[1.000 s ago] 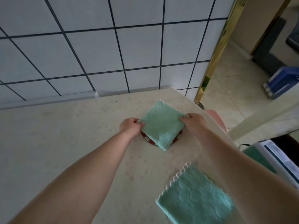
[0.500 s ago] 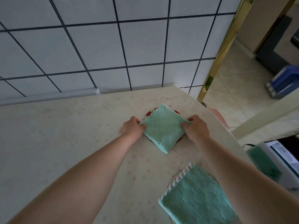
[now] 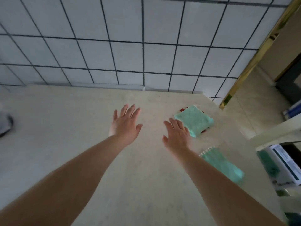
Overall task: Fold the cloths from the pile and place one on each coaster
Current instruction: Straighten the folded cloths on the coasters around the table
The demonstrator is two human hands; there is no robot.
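Observation:
A folded mint-green cloth (image 3: 194, 120) lies on a red coaster (image 3: 183, 109) at the table's far right, hiding most of it. A second folded green cloth (image 3: 223, 165) with a white beaded edge lies nearer, partly behind my right forearm. Whatever is under it is hidden. My left hand (image 3: 126, 123) hovers over the bare table with fingers spread and straight, holding nothing. My right hand (image 3: 176, 135) is also spread and empty, just left of the far cloth. No pile of cloths shows in this view.
The cream table (image 3: 65, 144) runs to a white tiled wall (image 3: 130, 54). A blurred grey object (image 3: 5, 125) sits at the left edge. Beyond the table's right edge stand a white box with printed labels (image 3: 281, 165) and a gold door frame (image 3: 254, 57).
Both hands have let go of the far cloth, which now rests on the coaster, and have moved left with fingers spread. The camera has swung left.

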